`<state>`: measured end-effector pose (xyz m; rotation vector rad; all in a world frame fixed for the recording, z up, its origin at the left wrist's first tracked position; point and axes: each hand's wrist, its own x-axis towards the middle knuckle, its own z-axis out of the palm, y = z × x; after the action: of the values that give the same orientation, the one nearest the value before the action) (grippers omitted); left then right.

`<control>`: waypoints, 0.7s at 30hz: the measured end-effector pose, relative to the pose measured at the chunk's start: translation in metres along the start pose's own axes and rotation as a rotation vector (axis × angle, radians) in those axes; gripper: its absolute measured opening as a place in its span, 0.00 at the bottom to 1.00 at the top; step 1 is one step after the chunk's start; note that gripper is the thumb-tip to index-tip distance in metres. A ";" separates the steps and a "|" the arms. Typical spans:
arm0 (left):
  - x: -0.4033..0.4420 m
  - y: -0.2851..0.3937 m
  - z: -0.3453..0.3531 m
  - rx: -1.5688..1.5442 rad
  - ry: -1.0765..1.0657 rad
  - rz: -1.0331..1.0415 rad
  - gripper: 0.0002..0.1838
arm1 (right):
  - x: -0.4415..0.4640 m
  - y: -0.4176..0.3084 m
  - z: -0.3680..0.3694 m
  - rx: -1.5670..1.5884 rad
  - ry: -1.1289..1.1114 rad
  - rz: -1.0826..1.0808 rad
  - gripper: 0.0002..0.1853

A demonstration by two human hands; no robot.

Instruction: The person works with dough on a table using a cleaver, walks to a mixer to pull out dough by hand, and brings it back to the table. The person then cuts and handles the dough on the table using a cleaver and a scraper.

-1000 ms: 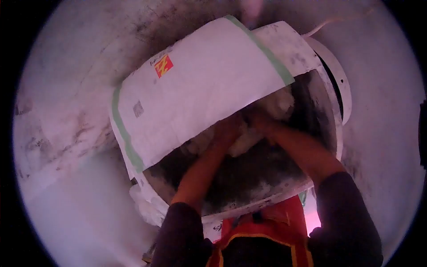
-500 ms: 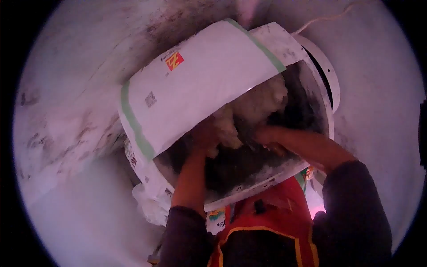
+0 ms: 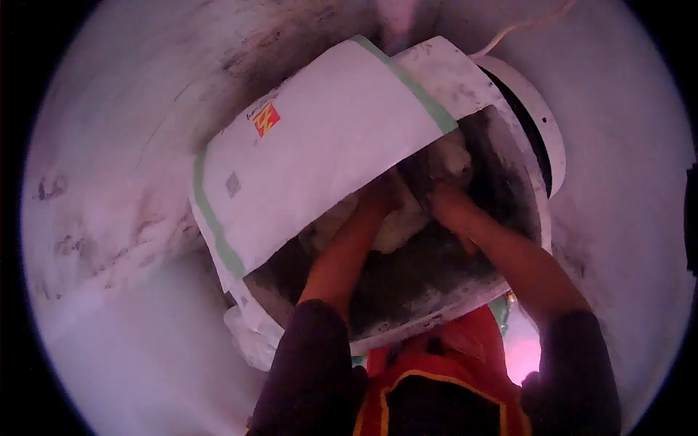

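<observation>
Inside a wide, dark-walled drum [image 3: 407, 298] lies a pale, lumpy mass [image 3: 402, 227]. My left hand [image 3: 382, 195] is on this mass near the edge of the white sheet, its fingers in shadow and not clear. My right hand [image 3: 449, 205] is just to the right, beside the mass, with its fingers also too dark to make out. A further pale lump [image 3: 452, 156] shows above my right hand. The white sheet [image 3: 313, 145], with green edges and a red and yellow mark, covers the upper left of the drum.
A round white rim [image 3: 549, 131] stands at the drum's right side, with a cord [image 3: 520, 27] above it. Crumpled white plastic [image 3: 251, 338] hangs at the lower left. A red apron [image 3: 451, 341] is below the drum. Stained pale walls surround everything.
Compared with half a second ago, my left hand has moved up and right onto the mass, and my right hand has moved slightly up. More of the mass is now hidden by the sheet and hands.
</observation>
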<state>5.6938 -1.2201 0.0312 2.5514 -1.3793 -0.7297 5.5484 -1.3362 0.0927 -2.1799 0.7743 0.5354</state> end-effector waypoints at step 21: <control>-0.022 -0.068 -0.028 0.058 -0.012 0.036 0.26 | 0.037 -0.039 0.010 0.601 0.206 0.000 0.23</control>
<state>5.7480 -1.1667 0.0397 2.5632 -1.4669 -0.7098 5.6002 -1.3205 0.0846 -1.6841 0.9054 0.0543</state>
